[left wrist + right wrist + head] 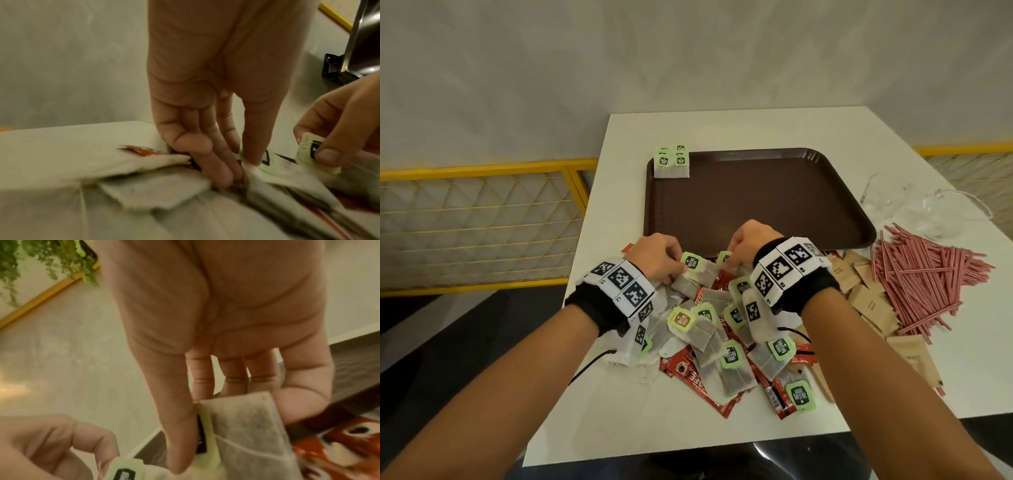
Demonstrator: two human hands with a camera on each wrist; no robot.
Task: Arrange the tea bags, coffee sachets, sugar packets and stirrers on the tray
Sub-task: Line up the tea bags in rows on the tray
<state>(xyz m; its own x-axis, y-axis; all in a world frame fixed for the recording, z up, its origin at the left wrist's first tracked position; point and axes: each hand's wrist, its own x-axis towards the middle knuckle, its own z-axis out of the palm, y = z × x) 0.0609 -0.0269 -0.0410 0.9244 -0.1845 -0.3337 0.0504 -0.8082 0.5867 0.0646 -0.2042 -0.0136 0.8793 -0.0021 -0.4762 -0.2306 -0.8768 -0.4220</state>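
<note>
Fingertips of right hand point(748, 244) hidden behind its own knuckles in head view. Coffee sachets point(722, 383) mostly buried under tea bags point(709, 337). Heap blurred in left wrist view. Print on sugar packets point(866, 301) too small to read.

Black wristbands point(599, 308) carry white marker blocks point(786, 263) (2 wrists).

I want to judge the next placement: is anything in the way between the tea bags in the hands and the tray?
Nothing visible. The left hand and right hand each grip a tea bag at the tray's near edge; the tray floor beyond is bare, except for the placed tea bags in its far left corner.
</note>
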